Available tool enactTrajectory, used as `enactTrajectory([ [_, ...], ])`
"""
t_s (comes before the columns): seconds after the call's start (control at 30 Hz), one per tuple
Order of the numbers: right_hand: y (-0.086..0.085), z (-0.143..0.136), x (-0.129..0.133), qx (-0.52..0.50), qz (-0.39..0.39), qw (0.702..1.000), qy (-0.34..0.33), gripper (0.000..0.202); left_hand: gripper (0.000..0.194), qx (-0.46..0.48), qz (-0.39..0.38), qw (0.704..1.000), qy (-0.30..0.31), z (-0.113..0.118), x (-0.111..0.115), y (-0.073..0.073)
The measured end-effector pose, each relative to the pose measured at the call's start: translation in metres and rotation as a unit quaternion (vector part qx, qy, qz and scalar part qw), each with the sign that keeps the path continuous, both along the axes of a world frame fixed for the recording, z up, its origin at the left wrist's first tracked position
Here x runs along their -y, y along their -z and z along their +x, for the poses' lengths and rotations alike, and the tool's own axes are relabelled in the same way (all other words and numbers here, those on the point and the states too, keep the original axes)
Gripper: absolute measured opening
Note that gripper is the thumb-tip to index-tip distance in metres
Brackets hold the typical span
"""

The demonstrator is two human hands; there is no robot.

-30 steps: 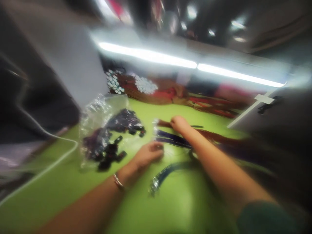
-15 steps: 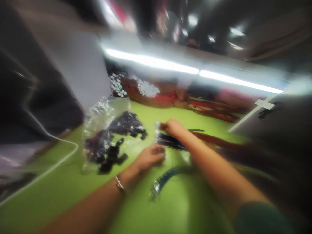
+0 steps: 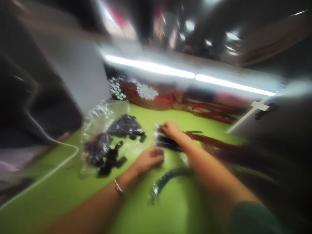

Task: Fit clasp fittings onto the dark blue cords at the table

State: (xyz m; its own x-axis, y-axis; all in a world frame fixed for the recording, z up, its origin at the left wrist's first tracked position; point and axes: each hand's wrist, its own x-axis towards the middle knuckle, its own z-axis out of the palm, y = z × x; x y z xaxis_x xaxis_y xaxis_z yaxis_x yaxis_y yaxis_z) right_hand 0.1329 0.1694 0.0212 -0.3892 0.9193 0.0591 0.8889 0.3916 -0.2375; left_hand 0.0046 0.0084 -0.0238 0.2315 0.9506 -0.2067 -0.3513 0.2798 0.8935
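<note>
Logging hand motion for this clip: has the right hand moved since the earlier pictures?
Yes. Against the clear plastic bag, the right hand has shifted left, closer to the bag and to the pale wire ends.

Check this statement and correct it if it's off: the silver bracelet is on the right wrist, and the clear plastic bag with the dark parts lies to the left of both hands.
The wrist is wrong: the head view shows the silver bracelet on the left wrist. The clear plastic bag with the dark parts does lie to the left of both hands.
</note>
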Motion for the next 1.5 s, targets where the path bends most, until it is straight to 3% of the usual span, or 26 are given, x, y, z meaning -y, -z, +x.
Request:
enactTrajectory([
  [0.13, -0.018, 0.016, 0.002, -0.044, 0.020, 0.998, 0.040, 0.018, 0.042, 0.012, 0.001, 1.000, -0.006, 0.000, -0.001, 0.002],
  [0.23, -0.041, 0.041, 0.011, -0.070, 0.032, 0.994, 0.079, 0.020, 0.043, 0.019, 0.001, 1.000, -0.003, -0.001, -0.002, 0.005],
  [0.33, -0.067, 0.069, 0.028, -0.120, 0.068, 0.984, 0.110, 0.020, 0.042, 0.017, 0.006, 1.000, 0.005, -0.002, -0.003, 0.006],
  [0.43, -0.082, 0.085, 0.059, -0.222, 0.099, 0.967, 0.081, 0.017, 0.040, 0.025, 0.008, 1.000, 0.018, -0.002, -0.002, 0.004],
  [0.53, -0.074, 0.082, 0.098, -0.289, 0.073, 0.954, 0.030, 0.018, 0.038, 0.034, -0.003, 0.999, 0.041, 0.002, 0.004, -0.003],
  [0.63, -0.047, 0.067, 0.129, -0.298, 0.039, 0.954, -0.005, 0.017, 0.036, 0.038, 0.009, 0.999, 0.027, 0.006, 0.010, -0.011],
  [0.73, -0.019, 0.052, 0.144, -0.275, 0.024, 0.960, -0.032, 0.016, 0.035, 0.054, 0.014, 0.998, 0.026, 0.006, 0.011, -0.016],
  [0.83, -0.002, 0.045, 0.144, -0.251, 0.007, 0.967, -0.034, 0.015, 0.035, 0.071, -0.005, 0.997, 0.009, 0.003, 0.009, -0.018],
  [1.07, -0.002, 0.048, 0.140, -0.211, -0.057, 0.976, 0.019, 0.020, 0.038, 0.059, -0.037, 0.998, 0.004, 0.000, 0.007, -0.019],
  [1.33, -0.002, 0.048, 0.139, -0.196, -0.084, 0.976, -0.044, 0.029, 0.038, 0.043, -0.021, 0.999, 0.021, 0.000, 0.006, -0.016],
  [1.5, -0.001, 0.050, 0.138, -0.203, -0.087, 0.974, -0.046, 0.027, 0.034, 0.034, -0.009, 0.999, 0.026, 0.001, 0.007, -0.014],
])
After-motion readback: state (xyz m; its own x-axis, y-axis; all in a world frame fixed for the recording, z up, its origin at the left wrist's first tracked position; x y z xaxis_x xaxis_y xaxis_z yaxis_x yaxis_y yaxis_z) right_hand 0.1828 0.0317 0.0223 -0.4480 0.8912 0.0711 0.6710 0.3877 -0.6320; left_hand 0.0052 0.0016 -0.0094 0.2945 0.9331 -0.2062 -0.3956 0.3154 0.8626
